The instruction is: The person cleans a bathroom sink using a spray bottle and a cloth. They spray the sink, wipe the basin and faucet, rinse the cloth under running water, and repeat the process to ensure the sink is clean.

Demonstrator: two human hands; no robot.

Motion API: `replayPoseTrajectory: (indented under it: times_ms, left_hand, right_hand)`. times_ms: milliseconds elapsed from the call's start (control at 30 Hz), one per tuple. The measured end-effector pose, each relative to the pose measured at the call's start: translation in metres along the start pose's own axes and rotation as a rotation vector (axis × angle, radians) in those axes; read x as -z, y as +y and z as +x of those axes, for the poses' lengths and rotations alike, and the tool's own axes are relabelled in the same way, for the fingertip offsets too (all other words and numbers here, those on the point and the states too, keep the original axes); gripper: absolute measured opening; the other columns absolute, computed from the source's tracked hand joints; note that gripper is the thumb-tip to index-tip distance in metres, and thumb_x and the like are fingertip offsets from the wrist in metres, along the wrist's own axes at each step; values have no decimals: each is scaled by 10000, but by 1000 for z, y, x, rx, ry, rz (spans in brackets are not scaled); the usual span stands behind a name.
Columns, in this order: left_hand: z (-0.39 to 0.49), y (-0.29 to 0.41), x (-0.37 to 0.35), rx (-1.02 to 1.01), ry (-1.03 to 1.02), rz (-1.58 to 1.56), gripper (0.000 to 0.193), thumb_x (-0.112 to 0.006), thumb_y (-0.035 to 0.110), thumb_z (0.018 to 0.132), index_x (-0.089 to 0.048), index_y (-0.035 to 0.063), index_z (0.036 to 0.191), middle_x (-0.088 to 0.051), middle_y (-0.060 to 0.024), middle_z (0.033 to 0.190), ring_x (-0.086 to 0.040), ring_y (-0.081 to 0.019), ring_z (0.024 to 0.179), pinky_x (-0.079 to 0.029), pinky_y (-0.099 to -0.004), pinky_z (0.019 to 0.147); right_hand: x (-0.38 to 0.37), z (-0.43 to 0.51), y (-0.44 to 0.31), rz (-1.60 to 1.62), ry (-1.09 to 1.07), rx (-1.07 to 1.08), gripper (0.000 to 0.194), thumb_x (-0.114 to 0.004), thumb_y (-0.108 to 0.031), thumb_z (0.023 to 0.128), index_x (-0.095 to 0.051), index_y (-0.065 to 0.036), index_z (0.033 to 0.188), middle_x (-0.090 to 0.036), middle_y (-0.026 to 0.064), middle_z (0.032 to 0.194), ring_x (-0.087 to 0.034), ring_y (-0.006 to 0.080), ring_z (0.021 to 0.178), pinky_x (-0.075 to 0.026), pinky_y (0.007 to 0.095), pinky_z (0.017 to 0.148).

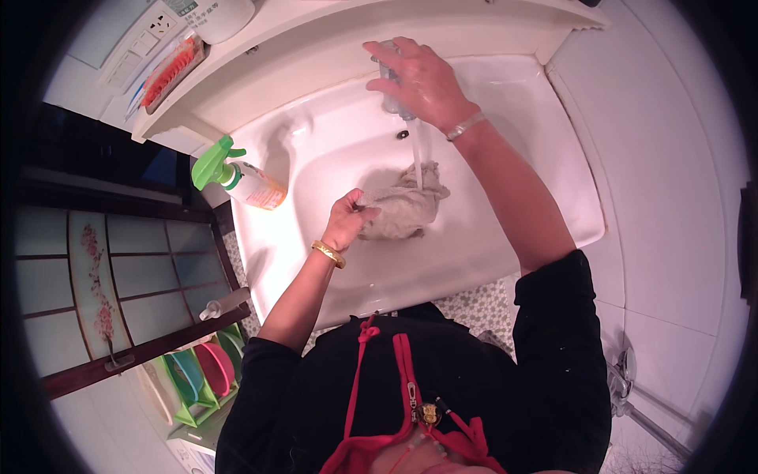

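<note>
Water runs from a chrome faucet [391, 101] onto a wet beige cloth [402, 210] in the white sink [474, 237]. My left hand [348, 220] pinches the cloth's left side, thumb on top, and wears a gold bangle at the wrist. Up at the faucet, my right hand [423, 77] rests over the top of it, with the fingers spread around the handle. The stream falls on the far right part of the bunched cloth. A small dark overflow hole [402, 135] shows in the basin wall behind the stream.
A spray bottle [240, 178] with a green trigger head stands on the sink's left ledge. Along the back runs a white shelf [331, 29] bearing a red-bristled brush [172, 74] and a white container [216, 21]. A glazed door [124, 284] is at left, colored basins [210, 367] below it.
</note>
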State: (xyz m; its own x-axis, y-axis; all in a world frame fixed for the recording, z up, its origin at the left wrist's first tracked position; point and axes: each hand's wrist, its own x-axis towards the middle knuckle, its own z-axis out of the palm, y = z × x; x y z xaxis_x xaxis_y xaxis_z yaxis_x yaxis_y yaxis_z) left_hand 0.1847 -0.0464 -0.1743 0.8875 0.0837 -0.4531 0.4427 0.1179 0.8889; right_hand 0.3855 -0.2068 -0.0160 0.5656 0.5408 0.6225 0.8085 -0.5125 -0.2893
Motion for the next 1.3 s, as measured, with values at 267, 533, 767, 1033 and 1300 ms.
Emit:
replayPoseTrajectory:
  times_ms: [267, 533, 767, 1033, 1300]
  left_hand:
    - [-26, 21, 19, -133, 58, -175, 177, -643, -95, 815, -623, 69, 880, -664, 1, 890, -592, -87, 811, -479, -242, 773]
    - [-26, 8, 32, -76, -13, -42, 203, -630, -95, 803, -641, 51, 943, -677, -7, 955, -605, -90, 884, -484, -254, 833]
    - [2, -19, 21, 30, 3, 741, 805, -756, 270, 775, -381, -41, 1416, -611, -192, 1248, -600, -270, 1143, -450, -342, 1010]
    - [3, 1, -1, 191, -262, 480, 470, -781, 213, 816, -635, -56, 1173, -711, -99, 984, -649, -148, 926, -494, -262, 846]
    - [-40, 66, 69, -82, 97, -250, 238, -654, -21, 875, -675, 60, 1098, -692, -40, 1020, -635, -156, 982, -503, -317, 916]
  right_hand:
    - [-8, 23, 27, -53, -172, 155, 233, -564, -125, 925, -701, -72, 1106, -669, 75, 1171, -659, 263, 954, -540, 316, 871]
    - [-4, 15, 51, 375, -154, 5, 222, -602, -131, 950, -699, -60, 1136, -655, 89, 1244, -654, 227, 1020, -522, 310, 928]
    - [-10, -26, 83, 448, 46, -347, 330, -665, -159, 907, -648, -58, 1221, -688, 113, 1158, -666, 218, 993, -521, 325, 904]
    - [-64, -199, 92, 41, -789, -559, 449, -701, -305, 836, -623, -47, 1196, -675, 187, 1114, -626, 360, 1082, -504, 452, 913]
    - [-72, -233, 82, -100, -717, -654, 352, -731, -255, 819, -682, -88, 1125, -677, 146, 1084, -592, 366, 1032, -495, 456, 908]
